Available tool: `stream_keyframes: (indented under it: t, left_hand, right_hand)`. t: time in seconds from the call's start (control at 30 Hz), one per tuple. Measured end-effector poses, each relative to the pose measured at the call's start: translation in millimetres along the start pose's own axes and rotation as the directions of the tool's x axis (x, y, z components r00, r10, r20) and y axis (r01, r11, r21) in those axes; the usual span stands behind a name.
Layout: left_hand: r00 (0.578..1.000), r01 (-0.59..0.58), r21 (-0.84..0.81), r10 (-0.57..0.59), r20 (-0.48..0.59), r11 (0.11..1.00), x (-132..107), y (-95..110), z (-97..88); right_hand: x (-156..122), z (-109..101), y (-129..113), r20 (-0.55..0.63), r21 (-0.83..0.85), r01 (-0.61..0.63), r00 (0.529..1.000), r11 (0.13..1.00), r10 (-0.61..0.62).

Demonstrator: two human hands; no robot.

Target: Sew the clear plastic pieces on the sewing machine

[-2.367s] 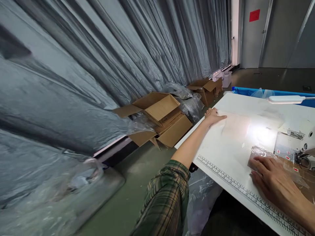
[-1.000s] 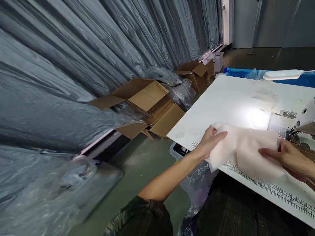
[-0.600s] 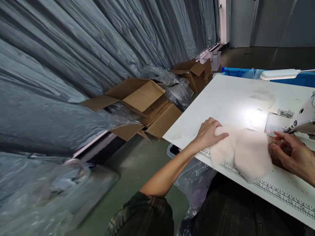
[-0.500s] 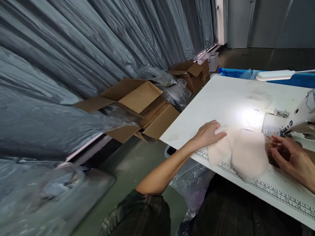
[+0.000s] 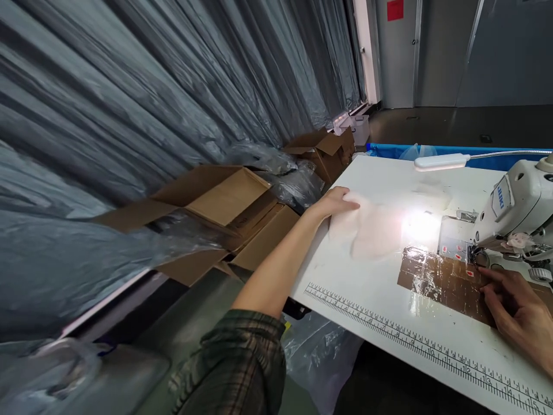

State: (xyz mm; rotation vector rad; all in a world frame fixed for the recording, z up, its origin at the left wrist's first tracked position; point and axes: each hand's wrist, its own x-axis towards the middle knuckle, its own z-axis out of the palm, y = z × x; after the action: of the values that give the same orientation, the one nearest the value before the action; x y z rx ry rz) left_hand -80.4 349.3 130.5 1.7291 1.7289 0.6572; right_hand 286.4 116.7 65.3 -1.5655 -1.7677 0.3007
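Observation:
My left hand is closed on the left end of a pale pink-white fabric piece, which stretches over the white table toward the bright lamp spot. My right hand rests low at the right with its fingers apart and nothing visible in them. Its fingertips are close to the needle area of a white sewing machine. Beneath that hand, a brown taped sheet lies flat on the tabletop. A needle plate with small red marks sits beside the presser foot.
The table has a printed ruler along its front edge. A lamp on a flexible neck hangs over it. Open cardboard boxes and plastic bags stand to the left beside a grey curtain. Blue material shows behind the table.
My left hand has carried the fabric leftward and away from me, uncovering the brown sheet and ruler. My right hand stays near the needle. The view has swung a little to the right.

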Motion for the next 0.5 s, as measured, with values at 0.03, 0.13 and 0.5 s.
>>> stream_keyframes:
  t: [0.03, 0.13, 0.5]
  left_hand:
    - [1.000, -0.013, 0.060, 0.014, -0.006, 0.998, 6.0, 4.3, 0.4]
    - [0.993, -0.117, 0.173, 0.121, -0.012, 0.978, 18.7, 28.2, 14.5]
    - [0.694, -0.644, 0.150, 0.490, 0.527, 0.750, 74.2, 131.2, 147.9]
  right_hand:
    - [0.1, 0.8, -0.5, -0.003, 0.000, 0.014, 1.000, 1.000, -0.014]
    - [1.4, 3.5, -1.8, -0.015, -0.003, 0.062, 0.998, 0.998, -0.062]
    - [5.4, 4.8, -2.5, -0.016, -0.021, 0.091, 0.996, 0.996, -0.091]
